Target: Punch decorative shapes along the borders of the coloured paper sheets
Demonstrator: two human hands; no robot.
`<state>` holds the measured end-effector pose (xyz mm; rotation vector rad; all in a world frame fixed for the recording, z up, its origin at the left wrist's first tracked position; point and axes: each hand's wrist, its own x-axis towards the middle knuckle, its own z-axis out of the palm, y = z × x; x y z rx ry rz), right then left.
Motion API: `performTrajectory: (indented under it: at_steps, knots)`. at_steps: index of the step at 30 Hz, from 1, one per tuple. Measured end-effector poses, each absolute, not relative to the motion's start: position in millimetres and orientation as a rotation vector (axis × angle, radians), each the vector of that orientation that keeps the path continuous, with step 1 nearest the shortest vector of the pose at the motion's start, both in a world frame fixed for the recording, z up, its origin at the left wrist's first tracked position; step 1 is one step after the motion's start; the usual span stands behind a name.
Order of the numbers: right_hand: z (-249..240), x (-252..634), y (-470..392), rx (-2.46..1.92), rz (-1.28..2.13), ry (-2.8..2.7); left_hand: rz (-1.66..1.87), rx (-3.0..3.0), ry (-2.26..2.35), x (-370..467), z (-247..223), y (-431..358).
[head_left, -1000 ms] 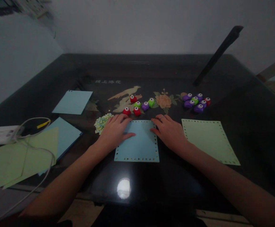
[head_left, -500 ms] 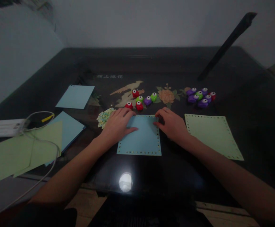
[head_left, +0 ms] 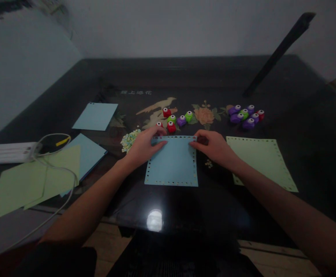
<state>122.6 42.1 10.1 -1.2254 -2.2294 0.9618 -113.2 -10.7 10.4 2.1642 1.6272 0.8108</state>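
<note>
A square sheet of blue paper [head_left: 173, 161] with small punched holes along its edges lies in front of me, its far edge slightly raised. My left hand [head_left: 146, 144] pinches its far left corner between thumb and fingers. At the far right corner, my right hand [head_left: 214, 146] grips the same sheet with thumb and forefinger. Beside my left hand is a heap of tiny paper cut-outs [head_left: 129, 140], partly covered by it. Just beyond the sheet stand several small craft punches, among them a red punch [head_left: 171, 127] and a purple punch [head_left: 181, 120].
A green sheet with punched edges [head_left: 260, 157] lies on the right, partly under my forearm. Behind it is a cluster of punches [head_left: 244, 114]. On the left are a plain blue sheet [head_left: 95, 116], stacked green sheets [head_left: 20, 184], a white power strip [head_left: 9, 152] and its cable [head_left: 59, 209].
Both hands have closed on the blue sheet's far corners, and its far edge has lifted a little. A few tiny cut-outs now show on the table by my right hand.
</note>
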Motion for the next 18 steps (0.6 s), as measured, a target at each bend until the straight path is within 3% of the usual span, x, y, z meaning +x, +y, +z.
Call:
performTrajectory:
  at_steps: [4,7,18]
  knots:
    - [18,126,45,-1.189,1.269,-1.989,1.057,1.848,1.618,-114,9,-10]
    - [24,134,50,-1.198,1.282,-1.879,1.118,1.557,1.452,-113,5,-9]
    - [32,183,30,-1.242,1.309,-1.451,0.657,1.381,1.161,-82,10,-32]
